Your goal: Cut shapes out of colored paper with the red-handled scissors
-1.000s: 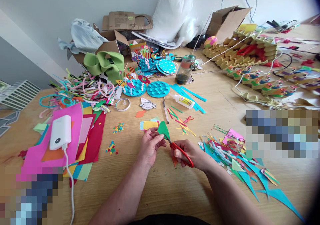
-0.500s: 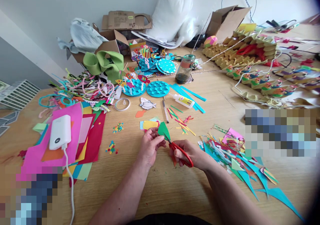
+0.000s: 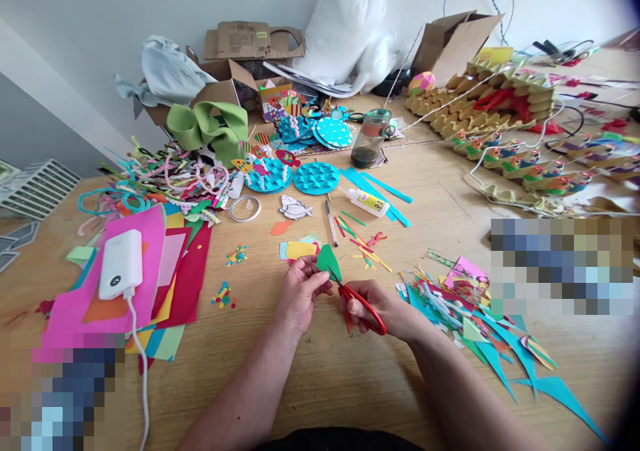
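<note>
Between the thumb and fingers of my left hand (image 3: 303, 291) is a small piece of green paper (image 3: 327, 263), raised above the table. My right hand (image 3: 373, 307) grips red-handled scissors (image 3: 367, 309), their blades at the lower edge of the green paper. A bit of orange paper (image 3: 349, 321) shows just below the scissors. Beyond my hands lie small yellow paper pieces (image 3: 301, 250), an orange paper fish (image 3: 281, 227), a drawn white fish cutout (image 3: 295, 208), a pen (image 3: 331, 224) and thin coloured paper strips (image 3: 373, 251).
A glue bottle (image 3: 367, 202) lies near blue strips. Paper scraps (image 3: 470, 311) spread at right. Stacked coloured sheets (image 3: 185, 271) carry a white power bank (image 3: 121, 264) with a cable at left. A glass jar (image 3: 370, 141) and blue textured discs (image 3: 316, 178) stand farther back, egg cartons (image 3: 480, 97) back right.
Almost nothing differs. The green paper has shifted very slightly to the right at the scissor blades; both hands keep their hold.
</note>
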A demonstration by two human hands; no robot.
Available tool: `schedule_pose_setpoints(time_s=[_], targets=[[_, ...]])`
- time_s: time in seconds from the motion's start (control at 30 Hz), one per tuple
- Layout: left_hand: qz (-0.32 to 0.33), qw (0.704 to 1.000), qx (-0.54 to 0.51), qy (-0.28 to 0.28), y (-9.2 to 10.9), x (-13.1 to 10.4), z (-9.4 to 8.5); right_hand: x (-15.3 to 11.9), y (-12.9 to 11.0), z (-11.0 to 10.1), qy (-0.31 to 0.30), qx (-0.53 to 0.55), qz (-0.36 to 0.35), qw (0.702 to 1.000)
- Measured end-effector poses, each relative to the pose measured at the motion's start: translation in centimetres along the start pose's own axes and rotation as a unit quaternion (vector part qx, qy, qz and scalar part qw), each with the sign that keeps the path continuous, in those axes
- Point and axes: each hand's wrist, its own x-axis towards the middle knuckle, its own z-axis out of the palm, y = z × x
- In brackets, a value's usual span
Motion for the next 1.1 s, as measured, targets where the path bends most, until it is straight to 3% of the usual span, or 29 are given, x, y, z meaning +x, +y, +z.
schedule_pose_setpoints(time_s=[1.1], targets=[[0.011,1.000,0.000,0.008,-0.09,0.16,-0.20,-0.10,0.30,-0.24,-0.008,0.000,-0.007,1.000]])
